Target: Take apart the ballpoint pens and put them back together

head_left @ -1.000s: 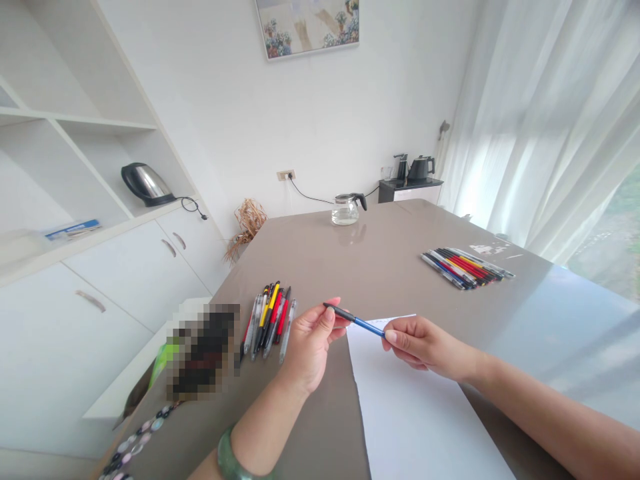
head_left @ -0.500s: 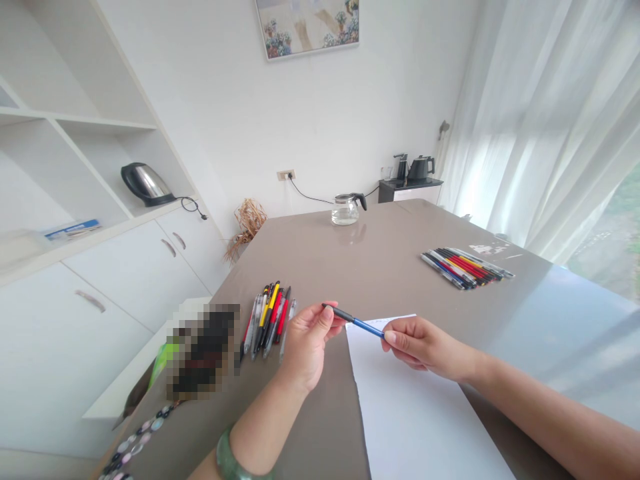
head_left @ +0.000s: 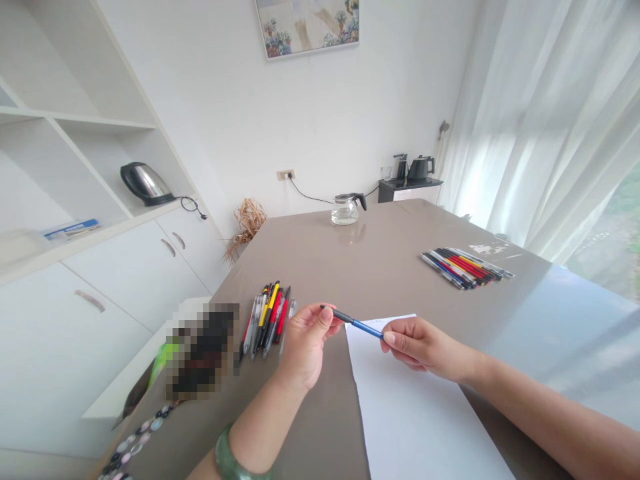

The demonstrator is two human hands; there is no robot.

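Note:
Between my two hands a blue pen (head_left: pixel 367 329) with a black grip section is held above the table, slanting down to the right. My left hand (head_left: pixel 311 340) pinches its dark end between thumb and fingers. The blue end is gripped by my right hand (head_left: pixel 413 341), which hovers over a white sheet of paper (head_left: pixel 415 413) with a few faint marks along its top edge. Just left of my left hand lies a loose bunch of pens (head_left: pixel 270 320) in red, yellow, black and clear. A row of similar pens (head_left: pixel 465 268) lies farther off to the right.
A glass pot of clear liquid (head_left: pixel 345 211) stands toward the table's (head_left: pixel 310 257) far end. White scraps (head_left: pixel 490 249) lie beyond the right-hand pens. A beaded strand (head_left: pixel 135 437) and a pixelated patch occupy the left edge. A steel kettle (head_left: pixel 146 183) sits on the shelf.
My left hand has shifted very slightly left along with the dark end of the pen. Both hands keep hold of it, and everything else is unchanged.

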